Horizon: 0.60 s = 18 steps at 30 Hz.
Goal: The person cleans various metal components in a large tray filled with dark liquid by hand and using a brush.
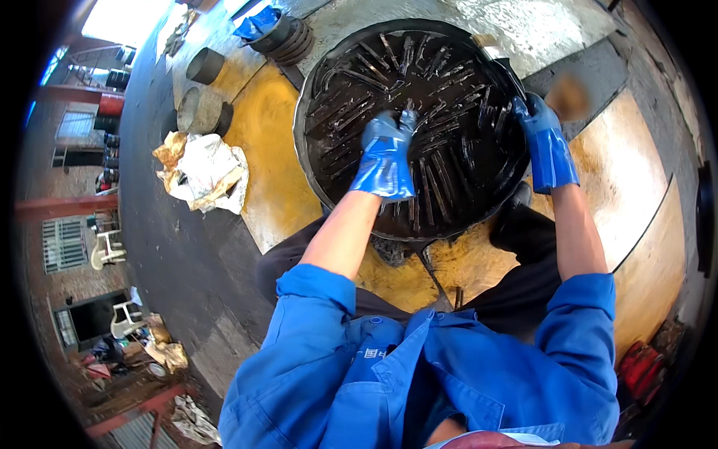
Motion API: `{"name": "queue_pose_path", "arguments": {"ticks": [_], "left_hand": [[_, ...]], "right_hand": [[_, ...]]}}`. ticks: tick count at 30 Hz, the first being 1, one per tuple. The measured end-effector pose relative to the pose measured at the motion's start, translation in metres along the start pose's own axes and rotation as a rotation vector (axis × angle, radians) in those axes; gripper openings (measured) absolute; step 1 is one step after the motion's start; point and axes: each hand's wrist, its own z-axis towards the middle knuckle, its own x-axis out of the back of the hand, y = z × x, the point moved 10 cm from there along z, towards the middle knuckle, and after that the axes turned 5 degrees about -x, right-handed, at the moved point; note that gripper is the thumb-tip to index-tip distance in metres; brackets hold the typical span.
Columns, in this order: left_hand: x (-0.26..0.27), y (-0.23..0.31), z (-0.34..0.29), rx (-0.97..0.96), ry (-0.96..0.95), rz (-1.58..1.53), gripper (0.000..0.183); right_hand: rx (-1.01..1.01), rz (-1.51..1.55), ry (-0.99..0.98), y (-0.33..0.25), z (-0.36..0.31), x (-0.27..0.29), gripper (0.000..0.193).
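A wide round black mould (351, 168) with a raised rim and narrow ribs fanning outward lies in front of me, wet and glossy with a dark coating. Over its middle, my left hand (386, 138) in a blue rubber glove has its fingers curled down, the thumb standing apart. Whatever those fingers hold, if anything, is hidden. At the right edge, my right hand (535, 123), gloved alike, is closed on the mould's rim. Just beyond its fingers a dark strip (510, 78) runs along that rim, near a small tan block (486, 43).
Left of the mould lies a crumpled white-and-brown cloth or sack (206, 172). Beyond it stand metal cans (206, 66) and a dark stack of rings (290, 41) with blue material on top. Stained yellowish sheets (277, 150) cover the floor. A red object (642, 372) sits far right; white chairs (109, 248) stand far left.
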Motion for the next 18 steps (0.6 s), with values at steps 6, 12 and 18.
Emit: {"name": "queue_pose_path", "arguments": {"ticks": [6, 12, 18], "left_hand": [[0.092, -0.050, 0.075, -0.236, 0.303, 0.415, 0.059], [0.075, -0.076, 0.118, 0.007, -0.133, 0.606, 0.067], [0.061, -0.086, 0.120, 0.106, -0.280, 0.681, 0.071]], "right_hand": [[-0.044, -0.026, 0.045, 0.005, -0.001, -0.001, 0.054], [-0.052, 0.100, 0.072, 0.010, -0.010, 0.005, 0.051], [-0.028, 0.093, 0.113, 0.008, -0.012, 0.007, 0.050]]}}
